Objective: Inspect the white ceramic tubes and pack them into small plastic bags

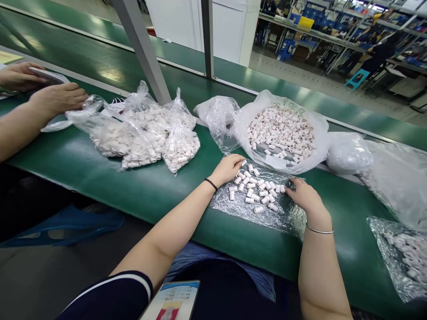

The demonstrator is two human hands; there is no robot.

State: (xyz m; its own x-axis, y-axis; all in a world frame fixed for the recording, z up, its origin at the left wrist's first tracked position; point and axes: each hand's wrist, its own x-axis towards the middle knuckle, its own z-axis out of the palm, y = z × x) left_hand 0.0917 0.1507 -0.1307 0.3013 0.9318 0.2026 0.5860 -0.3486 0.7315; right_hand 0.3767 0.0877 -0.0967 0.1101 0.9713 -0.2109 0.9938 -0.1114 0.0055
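Note:
Small white tubular pieces [263, 193] lie scattered on a clear plastic sheet or bag [233, 211] in front of me. At the left edge of the pieces is my left hand [229, 168], its fingers closed around something too small to make out near a white piece. On the right side, my right hand [303, 194] has thumb and fingertips close together beside the outermost pieces; whether it grips one cannot be seen. Just behind the sheet stands a large open plastic bag [320, 142] full of the same white pieces.
Tied bags of white pieces [143, 133] sit at the left on the green table [160, 195]. Another person's hands [58, 98] are beside them. A metal post [143, 49] rises behind. More plastic bags [400, 178] and a bag of pieces [408, 255] lie at the right.

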